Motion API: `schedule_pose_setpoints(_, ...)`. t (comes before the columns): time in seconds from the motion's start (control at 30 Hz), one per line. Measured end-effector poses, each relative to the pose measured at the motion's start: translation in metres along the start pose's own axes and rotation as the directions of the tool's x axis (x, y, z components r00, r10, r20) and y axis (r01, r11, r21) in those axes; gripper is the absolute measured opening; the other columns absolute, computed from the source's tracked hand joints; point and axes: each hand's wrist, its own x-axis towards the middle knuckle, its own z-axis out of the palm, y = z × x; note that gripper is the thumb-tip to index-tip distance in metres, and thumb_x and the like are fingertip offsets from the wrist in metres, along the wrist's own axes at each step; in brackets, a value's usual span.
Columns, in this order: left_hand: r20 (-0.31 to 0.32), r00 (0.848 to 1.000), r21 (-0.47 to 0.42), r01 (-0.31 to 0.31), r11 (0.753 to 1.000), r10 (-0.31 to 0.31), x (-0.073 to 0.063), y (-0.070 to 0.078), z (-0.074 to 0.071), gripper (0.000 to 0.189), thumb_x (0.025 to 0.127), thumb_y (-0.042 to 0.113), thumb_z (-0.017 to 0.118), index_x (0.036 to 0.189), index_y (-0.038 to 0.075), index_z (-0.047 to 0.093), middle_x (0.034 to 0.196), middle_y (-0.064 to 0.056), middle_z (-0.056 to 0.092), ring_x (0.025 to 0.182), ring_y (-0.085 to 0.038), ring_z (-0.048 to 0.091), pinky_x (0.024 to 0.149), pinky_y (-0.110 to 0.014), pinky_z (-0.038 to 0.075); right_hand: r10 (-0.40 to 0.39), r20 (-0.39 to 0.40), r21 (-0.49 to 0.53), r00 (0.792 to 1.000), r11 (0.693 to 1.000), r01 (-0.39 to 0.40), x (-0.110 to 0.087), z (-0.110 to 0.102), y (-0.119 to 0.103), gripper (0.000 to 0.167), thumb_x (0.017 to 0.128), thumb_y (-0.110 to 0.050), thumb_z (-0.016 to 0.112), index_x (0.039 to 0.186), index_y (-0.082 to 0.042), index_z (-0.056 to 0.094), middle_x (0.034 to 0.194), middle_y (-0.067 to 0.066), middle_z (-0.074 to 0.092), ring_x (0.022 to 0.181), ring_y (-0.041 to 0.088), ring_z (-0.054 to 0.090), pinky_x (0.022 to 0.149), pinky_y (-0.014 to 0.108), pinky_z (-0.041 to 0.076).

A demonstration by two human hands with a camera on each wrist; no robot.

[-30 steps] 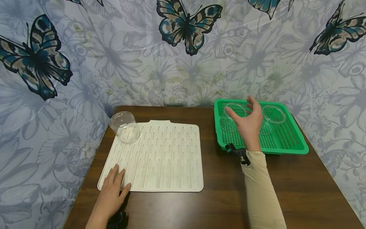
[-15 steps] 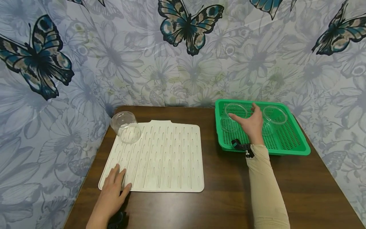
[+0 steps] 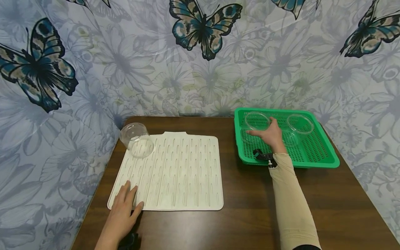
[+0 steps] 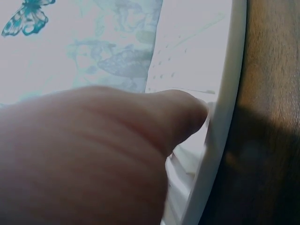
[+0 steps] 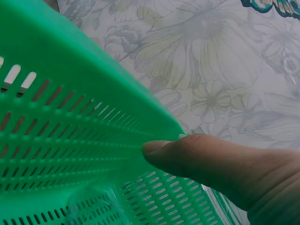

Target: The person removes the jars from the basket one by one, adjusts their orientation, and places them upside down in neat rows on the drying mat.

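Currently, the person's left hand (image 3: pixel 120 217) rests with loose, spread fingers on the near left corner of a cream ridged mat (image 3: pixel 178 173), grasping nothing, its thumb at the mat's near edge. A lone clear cup (image 3: pixel 137 140) sits on the mat's far left corner, by the left edge of the brown desk (image 3: pixel 237 215). Toward the desk's far right corner is a green slotted basket (image 3: pixel 317 164) holding a left-hand cup (image 3: pixel 257 119), near its far left corner, and a right-hand cup (image 3: pixel 300 124), near its far edge; both are clear. The right hand (image 3: pixel 271 136) reaches inside, just beside the left-hand cup, thumb straight and spread from the index finger; the other fingers are hidden, so whether they grasp it cannot be told.
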Motion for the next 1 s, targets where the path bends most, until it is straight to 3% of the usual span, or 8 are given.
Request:
schedule_pose_setpoints(0.37, -0.014, 1.000, 0.009, -0.011, 1.000, 0.011, -0.001, 0.001, 0.000, 0.064, 0.105, 0.019, 0.075, 0.154, -0.012, 0.048, 0.170, -0.039, 0.022, 0.153, -0.065, 0.023, 0.112, -0.085, 0.028, -0.001, 0.030, -0.059, 1.000, 0.998, 0.003, 0.000, -0.002, -0.004, 0.119, 0.093, -0.038, 0.089, 0.171, 0.007, 0.011, 0.166, 0.037, 0.035, 0.150, 0.058, 0.036, 0.115, 0.068, 0.043)
schedule_pose_setpoints(0.73, 0.002, 1.000, -0.014, 0.000, 1.000, 0.000, -0.001, 0.001, 0.000, 0.066, 0.107, 0.022, 0.074, 0.157, -0.010, 0.046, 0.172, -0.037, 0.020, 0.155, -0.064, 0.019, 0.116, -0.084, 0.025, 0.022, 0.031, 0.011, 0.999, 1.000, -0.022, -0.003, -0.002, -0.002, 0.121, 0.093, -0.038, 0.090, 0.172, 0.004, 0.010, 0.168, 0.034, 0.033, 0.150, 0.057, 0.037, 0.114, 0.068, 0.044)
schedule_pose_setpoints(1.0, -0.007, 1.000, -0.021, -0.007, 1.000, 0.007, -0.002, 0.000, -0.001, 0.066, 0.106, 0.022, 0.074, 0.157, -0.010, 0.047, 0.171, -0.037, 0.020, 0.155, -0.064, 0.018, 0.117, -0.083, 0.024, -0.001, -0.013, 0.056, 1.000, 0.998, 0.002, -0.011, -0.003, -0.008, 0.118, 0.092, -0.038, 0.092, 0.171, 0.003, 0.015, 0.167, 0.033, 0.035, 0.148, 0.054, 0.040, 0.109, 0.066, 0.048)
